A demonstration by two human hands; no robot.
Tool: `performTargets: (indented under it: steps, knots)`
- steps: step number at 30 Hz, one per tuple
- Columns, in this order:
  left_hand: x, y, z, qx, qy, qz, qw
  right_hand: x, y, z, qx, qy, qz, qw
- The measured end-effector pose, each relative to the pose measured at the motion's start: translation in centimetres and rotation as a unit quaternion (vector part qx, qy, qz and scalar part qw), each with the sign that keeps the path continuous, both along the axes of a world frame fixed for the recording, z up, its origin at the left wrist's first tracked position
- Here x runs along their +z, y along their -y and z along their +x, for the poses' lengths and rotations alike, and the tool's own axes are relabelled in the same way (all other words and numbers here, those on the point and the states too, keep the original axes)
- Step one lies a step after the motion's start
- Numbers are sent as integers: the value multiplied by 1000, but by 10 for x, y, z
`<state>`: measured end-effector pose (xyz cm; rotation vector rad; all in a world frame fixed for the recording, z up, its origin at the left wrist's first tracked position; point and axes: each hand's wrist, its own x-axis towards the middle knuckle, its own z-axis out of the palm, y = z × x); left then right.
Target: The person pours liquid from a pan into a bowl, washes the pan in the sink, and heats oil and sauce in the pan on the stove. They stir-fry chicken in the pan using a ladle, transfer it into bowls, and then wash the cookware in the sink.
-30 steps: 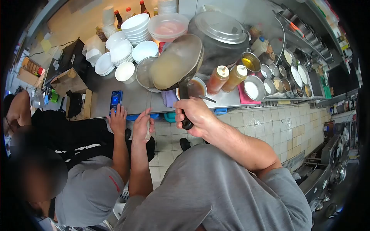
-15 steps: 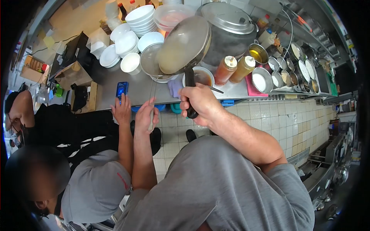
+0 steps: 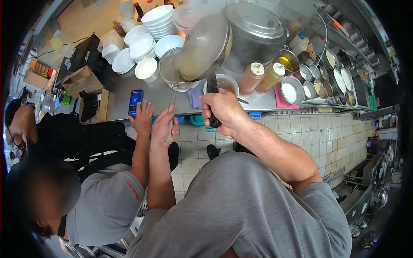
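My right hand [image 3: 224, 109] is closed around the black handle of a frying pan [image 3: 205, 45]. The pan is steeply tilted, its lower rim over a wire-handled strainer [image 3: 171, 64]. In my left hand [image 3: 162, 126] is the strainer's long wire handle, with the fingers closed on it. Beneath the strainer a pale bowl's rim [image 3: 188, 89] shows in part; what lies in the strainer is hard to make out through haze. Just behind the pan handle stands a bowl of brown liquid [image 3: 226, 84] with a utensil handle sticking out. A purple cloth [image 3: 195, 99] lies between them.
Two squeeze bottles [image 3: 251, 78], a large lidded pot [image 3: 254, 30] and several small metal containers [image 3: 292, 89] stand to the right. White bowls [image 3: 158, 21] are stacked at back left. A co-worker's hand [image 3: 142, 118] rests at the counter edge beside a phone [image 3: 135, 102].
The pan has shifted slightly left and tips a little more steeply. The co-worker's hand has moved off the phone to the right. My hands keep their holds.
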<state>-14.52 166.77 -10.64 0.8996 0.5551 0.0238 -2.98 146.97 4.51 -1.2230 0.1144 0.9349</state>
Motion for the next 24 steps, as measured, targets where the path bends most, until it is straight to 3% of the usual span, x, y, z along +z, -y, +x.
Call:
performTargets:
  steps: [24]
  knots:
    - [2,5,3,14,3,-10,1000,-3,6,7,36,78,-29,996]
